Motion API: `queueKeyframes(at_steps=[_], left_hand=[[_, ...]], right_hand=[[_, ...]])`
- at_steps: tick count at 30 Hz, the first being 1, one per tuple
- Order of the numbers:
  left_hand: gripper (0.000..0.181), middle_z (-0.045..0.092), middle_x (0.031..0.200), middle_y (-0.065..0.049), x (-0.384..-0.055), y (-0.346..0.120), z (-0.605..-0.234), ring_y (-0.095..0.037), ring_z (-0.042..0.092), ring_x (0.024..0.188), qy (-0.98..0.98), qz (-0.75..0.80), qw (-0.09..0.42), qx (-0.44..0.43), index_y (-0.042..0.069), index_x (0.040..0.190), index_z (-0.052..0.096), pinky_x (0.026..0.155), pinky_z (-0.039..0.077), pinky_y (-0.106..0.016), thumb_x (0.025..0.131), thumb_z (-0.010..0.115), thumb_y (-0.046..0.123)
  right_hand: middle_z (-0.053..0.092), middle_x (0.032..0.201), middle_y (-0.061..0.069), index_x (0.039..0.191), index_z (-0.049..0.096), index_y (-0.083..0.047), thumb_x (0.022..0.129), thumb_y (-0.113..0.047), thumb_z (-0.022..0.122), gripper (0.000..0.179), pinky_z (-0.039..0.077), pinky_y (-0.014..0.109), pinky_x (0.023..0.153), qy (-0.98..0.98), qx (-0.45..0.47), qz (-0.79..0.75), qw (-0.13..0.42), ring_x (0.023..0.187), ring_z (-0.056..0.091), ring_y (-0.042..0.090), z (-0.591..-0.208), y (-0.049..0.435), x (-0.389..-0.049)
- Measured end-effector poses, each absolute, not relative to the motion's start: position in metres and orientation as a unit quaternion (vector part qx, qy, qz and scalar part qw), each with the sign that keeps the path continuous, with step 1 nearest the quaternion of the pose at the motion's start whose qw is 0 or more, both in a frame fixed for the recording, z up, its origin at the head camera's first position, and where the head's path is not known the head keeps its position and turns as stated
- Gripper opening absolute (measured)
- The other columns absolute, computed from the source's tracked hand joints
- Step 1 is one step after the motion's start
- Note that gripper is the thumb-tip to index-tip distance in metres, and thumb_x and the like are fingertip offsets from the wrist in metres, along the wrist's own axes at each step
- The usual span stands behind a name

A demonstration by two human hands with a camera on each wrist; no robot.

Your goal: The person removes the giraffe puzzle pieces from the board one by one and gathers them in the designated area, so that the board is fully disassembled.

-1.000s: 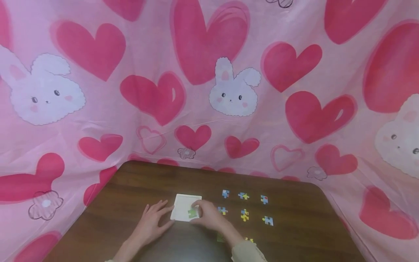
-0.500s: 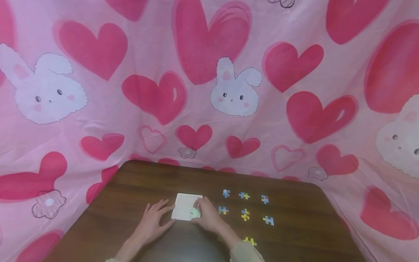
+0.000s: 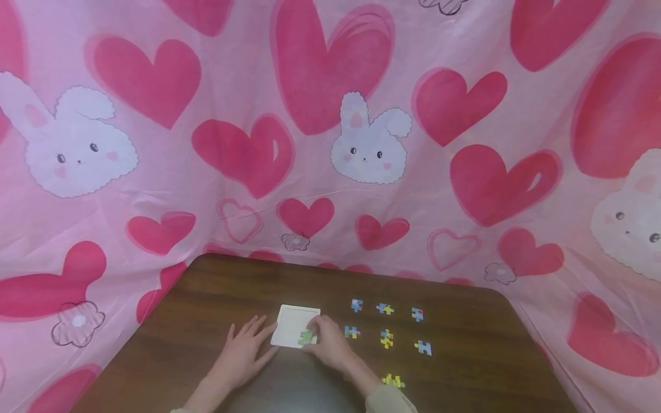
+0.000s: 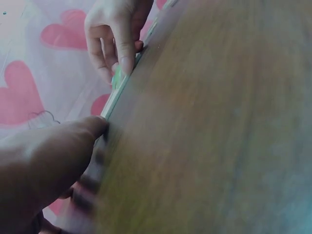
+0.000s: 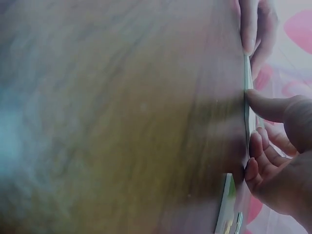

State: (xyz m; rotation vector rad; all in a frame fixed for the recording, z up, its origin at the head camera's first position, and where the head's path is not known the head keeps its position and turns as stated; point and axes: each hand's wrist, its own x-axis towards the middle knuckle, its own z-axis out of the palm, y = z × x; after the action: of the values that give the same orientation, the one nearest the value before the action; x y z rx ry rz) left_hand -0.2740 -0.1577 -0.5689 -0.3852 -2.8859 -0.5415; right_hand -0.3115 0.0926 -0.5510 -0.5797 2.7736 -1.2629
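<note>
A square white puzzle tray (image 3: 290, 322) lies on the brown table. In its near right corner sits a green jigsaw piece (image 3: 304, 338). My right hand (image 3: 331, 345) pinches this piece, its index finger bent over the tray's right side and its thumb at the near edge. My left hand (image 3: 241, 351) rests at the tray's left side with fairly straight, spread fingers. The left thumb (image 4: 97, 126) touches the tray's edge in the left wrist view, where some green shows under the right hand's fingers.
To the right of the tray, several loose jigsaw pieces lie spaced in rows, among them a yellow piece (image 3: 393, 381) nearest me and a blue piece (image 3: 423, 347). Pink cloth (image 3: 310, 172) with hearts and rabbits hangs behind the table (image 3: 465, 321).
The green piece has shifted slightly toward the tray's near right corner and tilted, looking paler midway, then green again. The right hand moved slightly with it; the left hand has stayed at the tray.
</note>
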Motion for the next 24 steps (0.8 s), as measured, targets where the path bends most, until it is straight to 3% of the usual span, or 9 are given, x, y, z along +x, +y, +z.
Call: queueKeyframes(at_steps=[11, 20, 24], left_hand=[[0.062, 0.059, 0.163, -0.016, -0.27, -0.157, -0.567, -0.043, 0.05, 0.157, -0.975, -0.166, 0.075, -0.125, 0.023, 0.155, 0.064, 0.118, 0.029, -0.09, 0.101, 0.076, 0.051], [0.072, 0.05, 0.171, -0.016, -0.267, -0.157, -0.562, -0.043, 0.043, 0.162, -0.981, -0.139, 0.032, -0.135, 0.023, 0.163, 0.053, 0.119, 0.027, -0.09, 0.104, 0.066, 0.061], [0.076, 0.049, 0.172, -0.016, -0.265, -0.158, -0.559, -0.043, 0.044, 0.161, -0.982, -0.117, 0.025, -0.144, 0.021, 0.164, 0.052, 0.121, 0.028, -0.088, 0.103, 0.065, 0.064]], right_hand=[[0.063, 0.096, 0.003, 0.117, 0.07, -0.004, 0.086, -0.006, 0.092, 0.038, 0.048, 0.02, 0.068, 0.861, -0.198, -0.469, 0.01, 0.081, 0.055, 0.008, -0.538, 0.117, -0.302], [0.067, 0.104, 0.002, 0.12, 0.071, -0.005, 0.088, -0.01, 0.09, 0.038, 0.055, 0.021, 0.079, 0.865, -0.204, -0.458, -0.025, 0.09, 0.058, 0.004, -0.523, 0.193, -0.267], [0.067, 0.101, -0.002, 0.119, 0.071, -0.007, 0.086, -0.008, 0.091, 0.039, 0.057, 0.023, 0.08, 0.869, -0.223, -0.434, -0.082, 0.089, 0.06, 0.004, -0.529, 0.236, -0.25]])
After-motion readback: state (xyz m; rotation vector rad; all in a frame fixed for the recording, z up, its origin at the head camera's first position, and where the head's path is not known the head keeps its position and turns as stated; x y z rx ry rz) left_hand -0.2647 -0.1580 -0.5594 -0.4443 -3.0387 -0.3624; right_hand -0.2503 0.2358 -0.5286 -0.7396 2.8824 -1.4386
